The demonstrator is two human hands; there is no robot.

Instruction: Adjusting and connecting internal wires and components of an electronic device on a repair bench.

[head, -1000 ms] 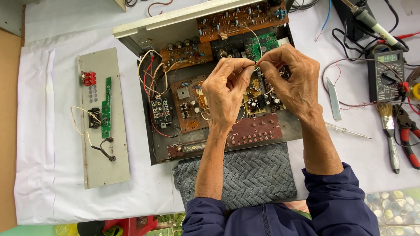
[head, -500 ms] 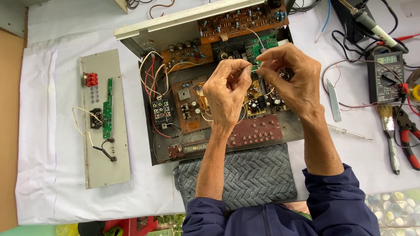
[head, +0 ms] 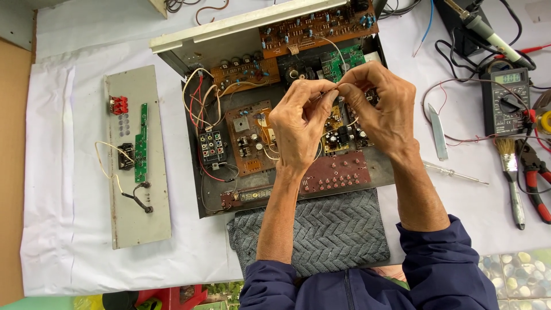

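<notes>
So what I've got between my fingers here is a thin white wire (head: 336,90), held up over the open chassis (head: 195,143), roughly above the small green board (head: 344,59) at the back. It's super light and floppy, bends wherever you push it, and I'd guess the bare end is easy to snap or fray if you twist too hard, so I'm pinching it right near the tip, not yanking on the run that loops back down toward the boards. My left hand (head: 298,123) has thumb and forefinger squeezed together on one side of it, and my right hand (head: 381,109) is doing the same from the other side, fingertips of both hands almost touching each other. The other fingers on both hands are curled in loosely, not holding anything else. The wire's too thin to tell exactly where it ends or whether there are two strands in there. Underneath is the brown board (head: 249,138) with the red and white leads next to it, and the grey cloth (head: 327,229) sits under the front edge of the chassis. The multimeter (head: 505,100), brush (head: 511,178) and pliers (head: 536,172) are off to my right, well clear of my hands.
</notes>
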